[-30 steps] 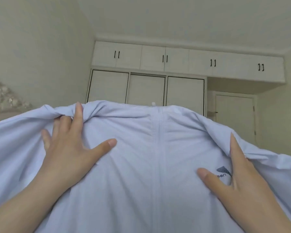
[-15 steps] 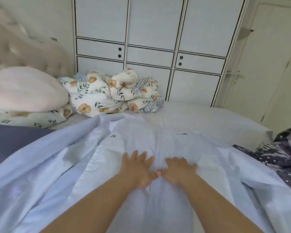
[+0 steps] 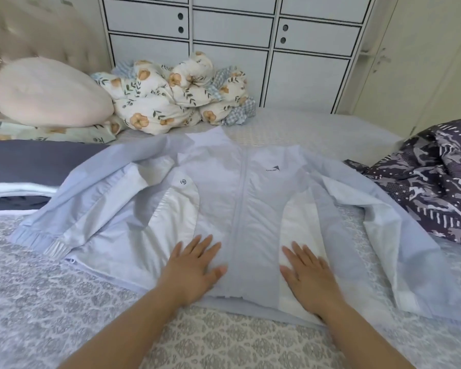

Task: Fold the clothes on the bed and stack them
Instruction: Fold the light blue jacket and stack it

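A pale blue zip jacket (image 3: 240,198) with white side panels lies spread flat, front up, on the patterned grey bed cover (image 3: 64,302). Its sleeves stretch out to the left and right. My left hand (image 3: 194,267) rests flat on the lower front, left of the zip, fingers straight. On the white panel right of the zip my right hand (image 3: 309,272) lies flat too. Neither hand holds any cloth. A crumpled dark purple patterned garment (image 3: 437,182) sits on the bed at the right.
A pink pillow (image 3: 48,94) and a bunched floral quilt (image 3: 176,94) lie at the head of the bed. A dark blue blanket (image 3: 24,161) is at the left. White wardrobe doors (image 3: 232,35) stand behind the bed.
The jacket, held up by its shoulders a second ago, now lies flat on the bed. My hands have slid down toward the hem and moved apart from the middle.
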